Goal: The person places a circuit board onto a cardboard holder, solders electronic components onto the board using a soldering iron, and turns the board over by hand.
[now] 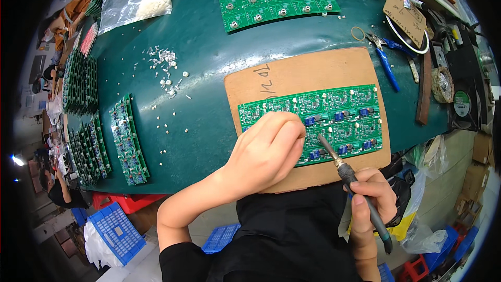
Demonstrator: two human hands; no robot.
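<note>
A green circuit board panel with blue and white parts lies on a brown cardboard sheet in front of me. My right hand grips a soldering iron by its dark handle, and the iron's tip points down at the middle of the panel. Over the panel's left half is my left hand, its fingers pinched together close to the iron tip. What those fingers hold, if anything, is hidden. The hand covers part of the board beneath it.
Another green panel with round metal parts lies at the back. Stacked boards and an upright panel stand at left, near loose small parts. Blue-handled pliers lie at right. A clear bag rests back left.
</note>
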